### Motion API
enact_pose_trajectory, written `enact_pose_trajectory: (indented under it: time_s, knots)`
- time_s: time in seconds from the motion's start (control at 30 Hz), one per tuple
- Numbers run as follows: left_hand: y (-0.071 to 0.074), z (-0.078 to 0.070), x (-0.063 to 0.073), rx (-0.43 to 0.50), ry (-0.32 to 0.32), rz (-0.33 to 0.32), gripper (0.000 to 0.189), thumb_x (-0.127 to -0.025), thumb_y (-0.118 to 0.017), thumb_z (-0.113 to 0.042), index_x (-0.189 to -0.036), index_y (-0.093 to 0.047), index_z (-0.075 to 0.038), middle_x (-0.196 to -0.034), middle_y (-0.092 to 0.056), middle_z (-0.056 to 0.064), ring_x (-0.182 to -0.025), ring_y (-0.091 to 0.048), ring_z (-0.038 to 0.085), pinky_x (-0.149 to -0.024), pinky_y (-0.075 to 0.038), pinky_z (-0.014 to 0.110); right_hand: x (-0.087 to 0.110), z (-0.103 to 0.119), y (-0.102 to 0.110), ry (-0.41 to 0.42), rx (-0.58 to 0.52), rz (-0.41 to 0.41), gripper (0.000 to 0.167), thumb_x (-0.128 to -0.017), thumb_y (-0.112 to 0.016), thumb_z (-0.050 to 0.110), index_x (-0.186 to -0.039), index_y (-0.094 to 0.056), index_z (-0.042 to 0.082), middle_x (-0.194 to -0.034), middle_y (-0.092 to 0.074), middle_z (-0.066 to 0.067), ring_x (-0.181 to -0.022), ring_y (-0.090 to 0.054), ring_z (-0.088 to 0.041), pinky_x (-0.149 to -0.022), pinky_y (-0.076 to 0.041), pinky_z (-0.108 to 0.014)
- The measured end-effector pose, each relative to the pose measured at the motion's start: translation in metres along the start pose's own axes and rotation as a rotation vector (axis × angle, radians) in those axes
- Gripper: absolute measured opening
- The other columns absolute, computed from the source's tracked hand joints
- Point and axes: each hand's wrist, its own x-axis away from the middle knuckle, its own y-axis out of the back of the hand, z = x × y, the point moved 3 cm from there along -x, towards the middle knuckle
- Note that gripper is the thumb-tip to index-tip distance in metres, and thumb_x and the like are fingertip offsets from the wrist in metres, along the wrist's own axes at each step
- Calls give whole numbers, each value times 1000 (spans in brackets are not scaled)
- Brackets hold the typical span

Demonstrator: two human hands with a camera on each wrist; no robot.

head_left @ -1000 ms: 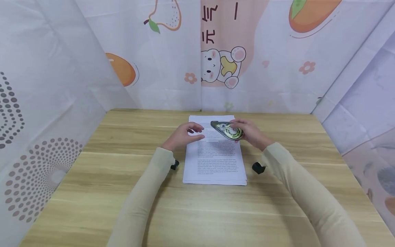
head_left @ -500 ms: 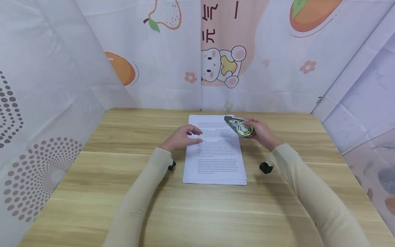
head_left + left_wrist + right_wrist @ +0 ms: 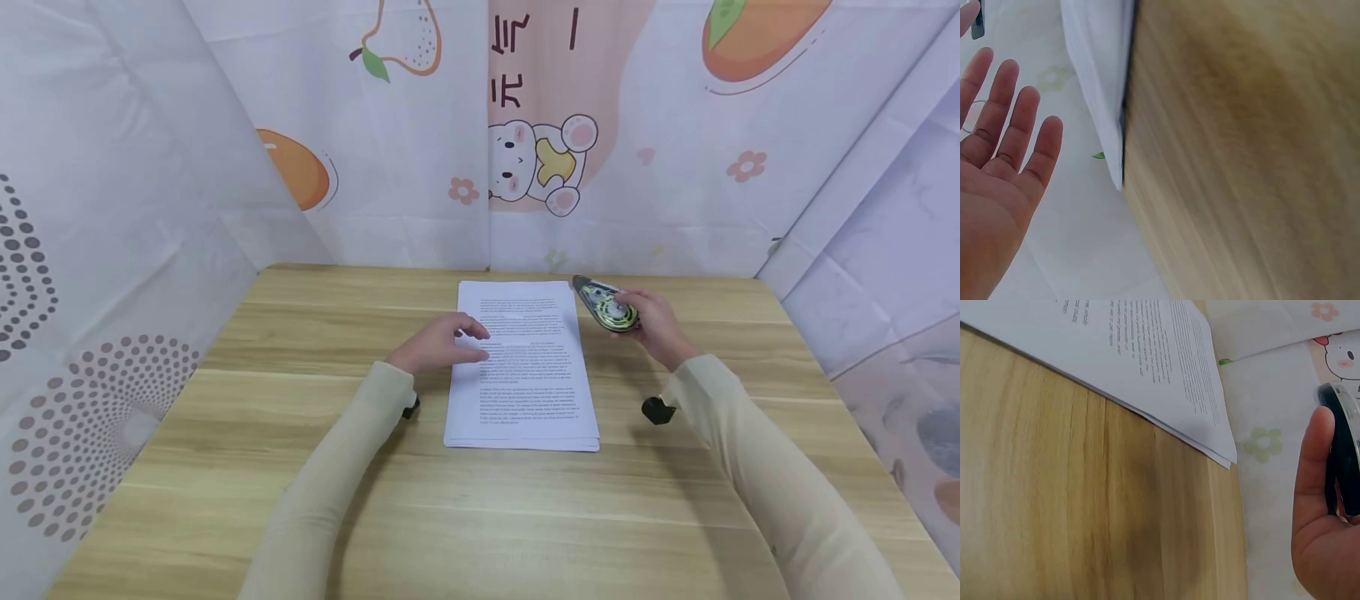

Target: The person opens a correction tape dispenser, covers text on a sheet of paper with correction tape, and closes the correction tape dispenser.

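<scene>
A stack of printed paper (image 3: 528, 392) lies on the table, with a short blank gap in one text line near its middle. My right hand (image 3: 660, 327) grips a green-and-black, teardrop-shaped correction tape (image 3: 609, 310) just off the paper's upper right edge, tip pointing up and left. In the right wrist view, the thumb presses along the dark side of the correction tape (image 3: 1342, 453), raised above the tabletop. My left hand (image 3: 441, 342) hovers over the paper's left edge, fingers loosely bent and holding nothing. The left wrist view has its palm (image 3: 991, 194) facing the camera, fingers apart.
The wooden table (image 3: 480, 525) ends at a printed curtain (image 3: 405, 167) behind the paper. More curtain (image 3: 135, 250) hangs along both sides. A black wrist mount (image 3: 657, 410) sticks out under the right sleeve.
My right hand has carried the correction tape rightward, from over the paper to beyond its right edge. The left hand has drifted slightly left and nearer to me. The paper has stayed put.
</scene>
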Motion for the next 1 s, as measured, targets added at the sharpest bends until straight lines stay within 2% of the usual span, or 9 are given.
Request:
enact_pose_trajectory:
  time_s: [0.37,0.63,0.8,0.93,1.0]
  knots:
    - [-9,10,1,-52,-5,33,33,-78,-73,-27,-107,-66,-12,-111,-63,-2,-107,-53,17,-95,-42,36,3,-4,15,20,-120,-32,15,-98,-45,15,-111,-45,9,-100,-52,-4,-76,-60,-9,-62,-54,-24]
    - [-12,10,1,-82,-17,56,32,-76,-75,-25,-104,-67,-12,-108,-63,-1,-100,-52,17,-92,-42,34,5,-6,20,22,-155,-58,15,-98,-44,15,-112,-43,9,-101,-50,-4,-76,-60,-8,-60,-54,-23]
    - [-12,11,2,-116,-29,68,29,-75,-75,-24,-101,-68,-13,-108,-63,-1,-96,-52,17,-90,-42,33,3,-11,27,-5,-223,-93,15,-97,-46,14,-112,-42,12,-103,-48,-4,-77,-60,-10,-58,-54,-24]
    - [-12,9,4,-136,-34,97,29,-75,-75,-22,-101,-69,-11,-106,-63,1,-95,-51,18,-88,-41,32,2,-13,32,-16,-254,-104,19,-97,-47,15,-114,-39,12,-103,-48,-4,-76,-60,-10,-58,-54,-25]
    - [-13,7,4,-147,-39,111,29,-75,-75,-21,-101,-69,-10,-105,-62,2,-94,-51,19,-87,-41,31,2,-13,33,-24,-256,-115,26,-97,-47,15,-120,-36,10,-103,-47,-4,-76,-60,-10,-58,-54,-25]
